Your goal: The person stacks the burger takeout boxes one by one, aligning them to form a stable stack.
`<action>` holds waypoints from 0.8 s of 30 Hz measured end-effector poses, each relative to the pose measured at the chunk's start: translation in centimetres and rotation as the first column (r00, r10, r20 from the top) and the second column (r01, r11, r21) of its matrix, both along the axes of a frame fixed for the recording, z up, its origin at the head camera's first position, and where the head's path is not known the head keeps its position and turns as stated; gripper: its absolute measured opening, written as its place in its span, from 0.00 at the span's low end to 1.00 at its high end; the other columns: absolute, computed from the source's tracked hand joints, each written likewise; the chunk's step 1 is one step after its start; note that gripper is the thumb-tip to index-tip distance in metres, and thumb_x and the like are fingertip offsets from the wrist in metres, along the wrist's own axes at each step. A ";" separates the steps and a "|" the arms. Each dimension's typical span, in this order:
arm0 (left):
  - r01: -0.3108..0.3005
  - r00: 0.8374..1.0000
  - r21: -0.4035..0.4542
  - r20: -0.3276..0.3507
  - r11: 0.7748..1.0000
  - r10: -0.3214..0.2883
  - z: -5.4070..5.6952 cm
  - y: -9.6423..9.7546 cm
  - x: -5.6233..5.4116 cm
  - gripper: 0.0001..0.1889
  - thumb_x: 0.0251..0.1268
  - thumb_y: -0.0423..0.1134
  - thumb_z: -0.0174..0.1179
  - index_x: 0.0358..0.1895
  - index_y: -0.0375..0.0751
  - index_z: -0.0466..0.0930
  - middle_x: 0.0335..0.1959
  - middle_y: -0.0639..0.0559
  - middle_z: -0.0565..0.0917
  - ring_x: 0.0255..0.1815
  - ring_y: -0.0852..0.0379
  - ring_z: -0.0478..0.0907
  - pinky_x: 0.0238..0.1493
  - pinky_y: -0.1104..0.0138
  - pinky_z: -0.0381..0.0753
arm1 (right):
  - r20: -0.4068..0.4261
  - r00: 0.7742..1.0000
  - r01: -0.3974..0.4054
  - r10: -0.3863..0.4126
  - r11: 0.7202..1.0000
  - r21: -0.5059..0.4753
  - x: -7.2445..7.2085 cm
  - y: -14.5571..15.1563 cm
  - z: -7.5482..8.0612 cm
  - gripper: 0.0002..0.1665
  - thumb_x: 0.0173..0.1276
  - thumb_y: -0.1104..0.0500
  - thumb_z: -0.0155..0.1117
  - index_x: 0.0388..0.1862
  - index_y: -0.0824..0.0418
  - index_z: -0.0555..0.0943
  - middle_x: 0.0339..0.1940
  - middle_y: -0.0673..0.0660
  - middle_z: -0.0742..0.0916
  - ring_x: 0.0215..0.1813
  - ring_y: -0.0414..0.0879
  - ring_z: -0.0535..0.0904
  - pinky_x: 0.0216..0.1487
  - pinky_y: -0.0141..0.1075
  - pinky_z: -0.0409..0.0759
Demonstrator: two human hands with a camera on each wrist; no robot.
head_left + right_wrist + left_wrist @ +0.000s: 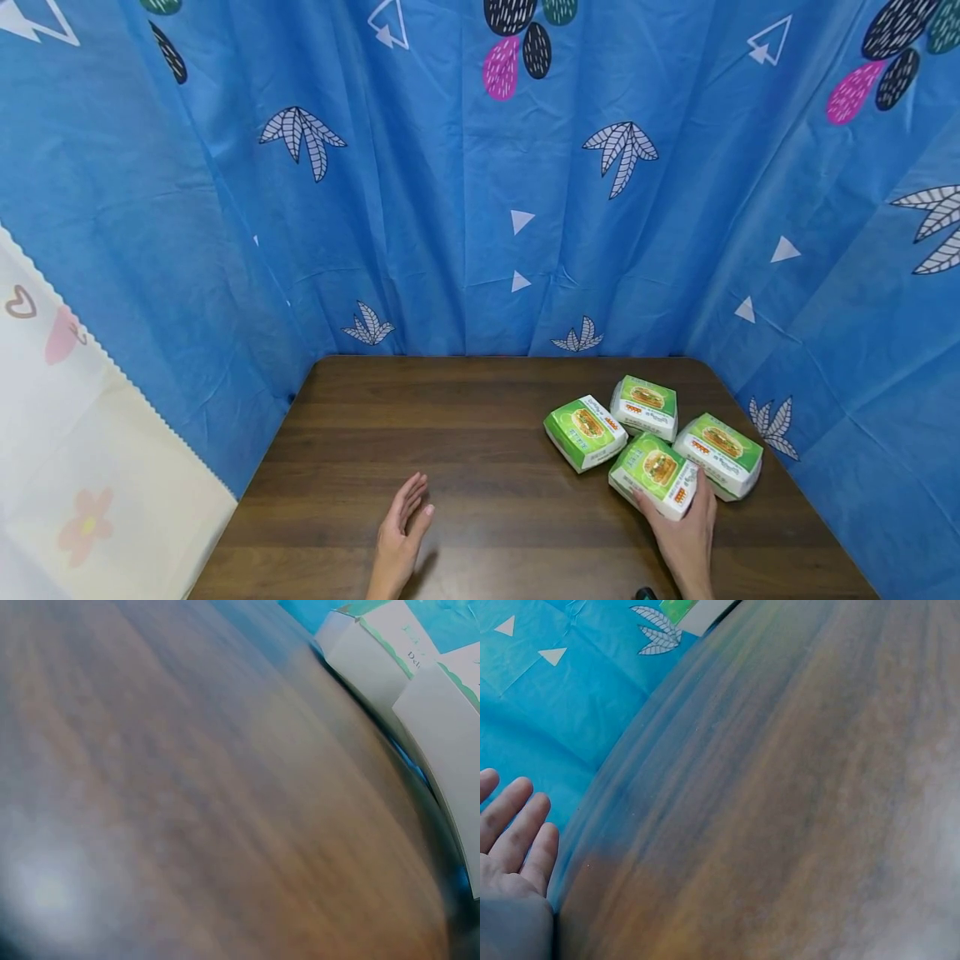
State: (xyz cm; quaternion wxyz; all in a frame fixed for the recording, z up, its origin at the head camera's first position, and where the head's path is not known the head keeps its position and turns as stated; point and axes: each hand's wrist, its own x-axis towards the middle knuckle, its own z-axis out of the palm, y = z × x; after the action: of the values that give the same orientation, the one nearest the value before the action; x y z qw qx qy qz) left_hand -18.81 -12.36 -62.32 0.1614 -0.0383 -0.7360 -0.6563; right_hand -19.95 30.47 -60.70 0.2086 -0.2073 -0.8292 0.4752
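Four-sided green and white burger boxes with a burger picture on the lid lie grouped at the right of the table. My right hand [686,533] grips the front burger box [654,473], thumb at its near left side and fingers at its right. Close around it are the left burger box [585,429], the back burger box [645,408] and the right burger box [718,454]. White box sides [450,750] show at the right wrist view's edge, the hand itself out of frame. My left hand [400,537] is held over the table with fingers extended, holding nothing.
The dark wooden table [450,433] has its far edge against a blue patterned curtain [465,208], which also runs along both sides. A pale flowered cloth [97,450] hangs at the left. A small dark object [645,593] shows by the right wrist.
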 end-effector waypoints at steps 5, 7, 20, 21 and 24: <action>-0.005 1.000 -0.004 -0.004 1.000 0.005 0.0 0.0 0.1 0.30 0.71 0.30 0.64 0.74 0.33 0.69 0.70 0.39 0.77 0.69 0.46 0.76 0.67 0.77 0.70 | 0.017 1.000 -0.002 0.002 1.000 -0.003 0.2 -0.2 0.2 0.77 0.57 0.43 0.82 0.87 0.56 0.37 0.84 0.71 0.48 0.80 0.73 0.49 0.75 0.69 0.52; -0.007 1.000 -0.009 -0.002 1.000 0.007 0.0 0.0 0.1 0.30 0.71 0.31 0.65 0.74 0.33 0.69 0.69 0.39 0.78 0.69 0.45 0.76 0.67 0.77 0.70 | 0.007 1.000 0.000 0.000 1.000 0.000 0.3 -0.3 0.1 0.76 0.57 0.44 0.82 0.87 0.56 0.37 0.84 0.71 0.49 0.80 0.73 0.49 0.75 0.68 0.52; -0.025 0.998 -0.057 0.059 0.998 0.029 0.3 0.1 0.2 0.27 0.72 0.36 0.65 0.72 0.38 0.72 0.69 0.43 0.79 0.69 0.45 0.76 0.67 0.72 0.73 | -0.045 0.999 -0.006 0.007 1.000 0.031 1.2 -0.6 -0.5 0.75 0.53 0.51 0.85 0.87 0.56 0.43 0.83 0.71 0.54 0.78 0.72 0.55 0.74 0.66 0.56; -0.026 0.998 -0.057 0.059 0.998 0.029 0.3 0.1 0.2 0.27 0.72 0.36 0.65 0.72 0.38 0.72 0.69 0.43 0.79 0.68 0.45 0.76 0.67 0.73 0.72 | -0.046 0.999 -0.007 0.008 1.000 0.031 1.3 -0.7 -0.5 0.75 0.52 0.51 0.85 0.87 0.56 0.43 0.83 0.71 0.54 0.78 0.72 0.55 0.74 0.66 0.56; -0.030 0.998 -0.057 0.054 0.998 0.033 0.4 0.1 0.2 0.27 0.72 0.36 0.65 0.71 0.37 0.72 0.69 0.43 0.79 0.68 0.45 0.77 0.67 0.72 0.73 | -0.046 0.999 -0.010 0.012 1.000 0.030 1.5 -0.8 -0.4 0.75 0.52 0.51 0.85 0.87 0.56 0.43 0.82 0.71 0.54 0.77 0.72 0.55 0.73 0.66 0.56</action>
State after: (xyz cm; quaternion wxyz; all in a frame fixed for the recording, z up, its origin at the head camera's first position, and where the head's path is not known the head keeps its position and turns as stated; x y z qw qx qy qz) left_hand -18.65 -12.24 -61.96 0.1505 -0.0131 -0.7589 -0.6335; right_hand -18.47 29.62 -61.15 0.2283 -0.1886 -0.8322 0.4688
